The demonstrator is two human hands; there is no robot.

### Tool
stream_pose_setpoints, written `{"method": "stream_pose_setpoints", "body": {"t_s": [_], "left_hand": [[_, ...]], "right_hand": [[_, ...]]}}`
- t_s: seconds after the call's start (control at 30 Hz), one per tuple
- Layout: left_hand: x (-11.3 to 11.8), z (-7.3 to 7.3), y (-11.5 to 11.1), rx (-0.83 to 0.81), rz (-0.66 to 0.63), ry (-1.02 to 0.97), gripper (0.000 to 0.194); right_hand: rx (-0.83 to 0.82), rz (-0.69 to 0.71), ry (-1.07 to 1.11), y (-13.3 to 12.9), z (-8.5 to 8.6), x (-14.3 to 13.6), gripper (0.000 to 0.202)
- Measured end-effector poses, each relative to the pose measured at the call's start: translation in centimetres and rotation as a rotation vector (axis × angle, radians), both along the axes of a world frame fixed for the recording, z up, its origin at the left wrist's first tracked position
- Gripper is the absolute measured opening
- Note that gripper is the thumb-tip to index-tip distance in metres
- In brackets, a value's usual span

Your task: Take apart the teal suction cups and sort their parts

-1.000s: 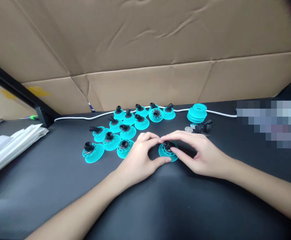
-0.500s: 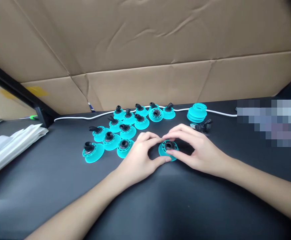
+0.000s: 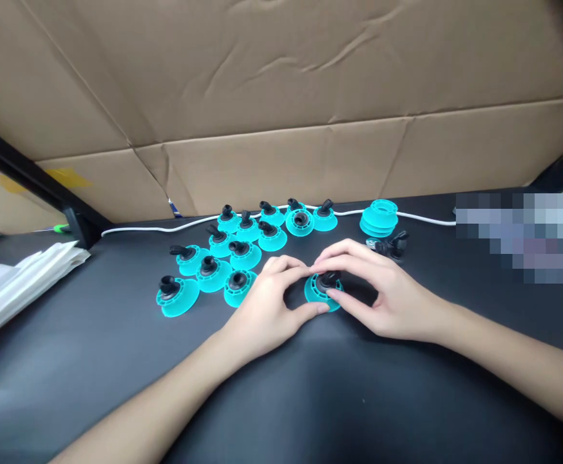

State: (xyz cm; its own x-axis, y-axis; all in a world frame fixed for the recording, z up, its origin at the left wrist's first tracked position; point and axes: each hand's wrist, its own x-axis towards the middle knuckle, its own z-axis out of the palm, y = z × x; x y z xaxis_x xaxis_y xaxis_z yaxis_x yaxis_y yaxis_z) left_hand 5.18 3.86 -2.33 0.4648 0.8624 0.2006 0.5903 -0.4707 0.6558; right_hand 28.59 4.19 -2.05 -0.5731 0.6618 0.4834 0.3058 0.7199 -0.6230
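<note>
A teal cup with a black fitting in its top stands on the dark table between my hands. My left hand grips the cup's rim from the left, thumb at the front and fingers at the back. From the right, my right hand has its thumb and fingers around the black fitting, which it partly hides. Several teal cups with black fittings stand in a group to the left and behind. A stack of bare teal cups stands at the back right, with loose black fittings before it.
A cardboard wall closes off the back. Along its foot runs a white cable. White packets lie at the left edge, near a black metal post. A pixelated patch covers the far right.
The black fitting between my hands has turned; its opening faced up before, and its stem now leans to the right. My right thumb has shifted slightly, and the whole view has moved a little.
</note>
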Motion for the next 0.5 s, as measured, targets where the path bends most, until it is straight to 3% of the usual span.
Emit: {"method": "stream_pose_setpoints", "body": {"t_s": [0.2,0.37,0.5], "left_hand": [[0.03,-0.04,0.01,0.007,-0.003,0.001,0.050],[-0.02,0.01,-0.03,0.004,-0.001,0.003,0.048],[-0.10,-0.06,-0.06,0.013,-0.005,-0.002,0.049]], "right_hand": [[0.007,-0.066,0.004,0.03,-0.04,-0.12,0.034],[0.016,-0.017,-0.005,-0.09,0.20,0.09,0.043],[0.037,-0.082,-0.001,-0.15,-0.07,-0.09,0.040]]}}
